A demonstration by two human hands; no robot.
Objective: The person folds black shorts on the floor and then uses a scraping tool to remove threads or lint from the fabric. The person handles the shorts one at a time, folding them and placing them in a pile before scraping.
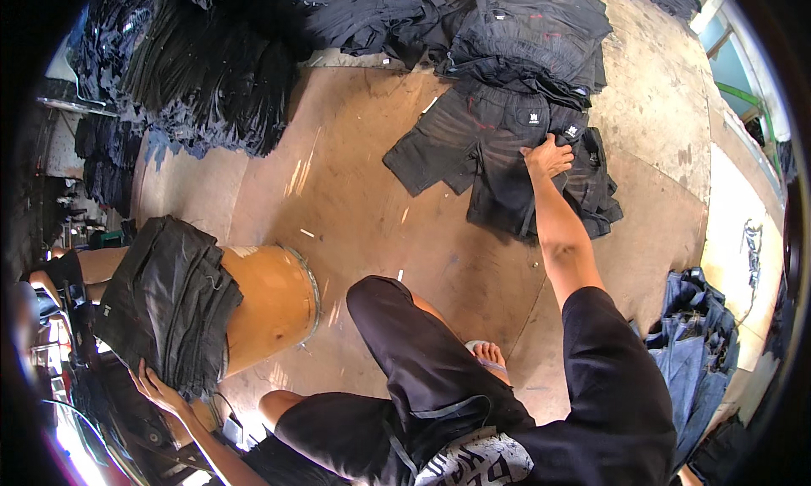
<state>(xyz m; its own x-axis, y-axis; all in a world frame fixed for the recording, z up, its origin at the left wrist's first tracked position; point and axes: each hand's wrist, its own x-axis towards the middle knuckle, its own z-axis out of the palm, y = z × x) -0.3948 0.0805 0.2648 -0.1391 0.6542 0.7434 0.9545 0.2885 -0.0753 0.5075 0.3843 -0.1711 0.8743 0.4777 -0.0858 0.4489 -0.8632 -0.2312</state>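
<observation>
Right hand [551, 158] grips black denim shorts [503, 152]. Left hand [160, 390], unclenched, touches folded garment stack [169, 296] atop drum [272, 300]. Shorts likely soft, limp; hold at waist.

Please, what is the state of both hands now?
Left hand: open, at the edge of stacked black garments.
Right hand: curled on black shorts; whether gripping cannot be told.

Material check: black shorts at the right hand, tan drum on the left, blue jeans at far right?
Black shorts: woven fabric, probably denim or twill; matte, with faded streaks.
Tan drum: possibly fibreboard, given its smooth, paper-brown wall; the rim band looks like thin grey metal.
Blue jeans: likely cotton denim, with uneven fading and soft folds.
</observation>
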